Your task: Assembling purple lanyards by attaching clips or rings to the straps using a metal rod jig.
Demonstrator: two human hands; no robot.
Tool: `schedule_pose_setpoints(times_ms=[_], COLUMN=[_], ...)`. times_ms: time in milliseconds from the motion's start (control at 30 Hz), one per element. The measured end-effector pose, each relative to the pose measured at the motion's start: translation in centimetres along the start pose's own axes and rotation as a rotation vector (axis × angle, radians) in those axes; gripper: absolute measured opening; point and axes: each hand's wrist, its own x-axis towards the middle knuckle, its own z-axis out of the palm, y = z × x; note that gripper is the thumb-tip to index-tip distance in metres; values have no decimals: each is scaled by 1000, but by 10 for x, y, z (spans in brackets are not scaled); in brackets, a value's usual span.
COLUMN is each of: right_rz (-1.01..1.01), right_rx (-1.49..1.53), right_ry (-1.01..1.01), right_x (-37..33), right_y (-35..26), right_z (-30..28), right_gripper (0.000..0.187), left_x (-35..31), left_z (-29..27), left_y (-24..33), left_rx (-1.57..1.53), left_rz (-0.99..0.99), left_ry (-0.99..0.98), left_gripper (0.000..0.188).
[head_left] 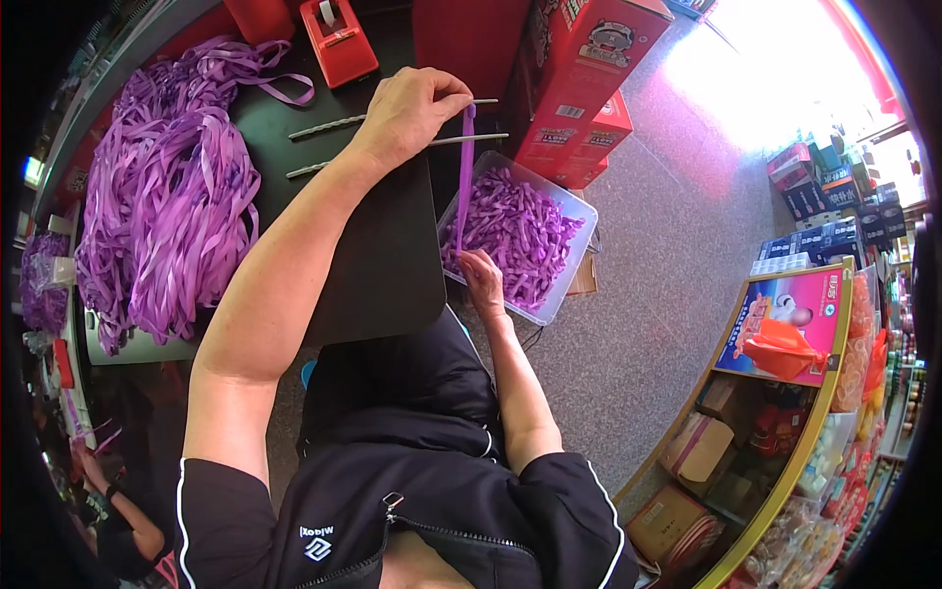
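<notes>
In the head view, the left hand [417,113], above two metal rods [329,127], pinches a purple ribbon [466,182]; the right hand [482,280], nearer the body, pinches it lower down, seemingly keeping it taut. Just beyond the right hand sits a bin [586,234], perhaps for easy reach; left of the left hand, a ribbon heap [172,206] covers the desk [388,260].

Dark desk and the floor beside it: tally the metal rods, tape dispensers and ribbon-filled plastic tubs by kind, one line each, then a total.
Twisted metal rods: 2
Red tape dispenser: 1
Translucent plastic tub of purple ribbon pieces: 1
Total: 4
</notes>
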Motion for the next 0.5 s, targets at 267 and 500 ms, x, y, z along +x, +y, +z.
schedule_pose_setpoints(times_ms=[267, 500], right_rz=[0, 240], right_rx=[-18, 278], right_ry=[90, 69], right_x=[-16, -40], right_y=[3, 3], right_z=[3, 7], right_gripper=[16, 15], left_x=[-1, -1], left_z=[0, 0], left_y=[1, 2], left_rx=[-15, 24], left_rz=[-23, 15], left_ry=[-12, -3], left_gripper=[27, 25])
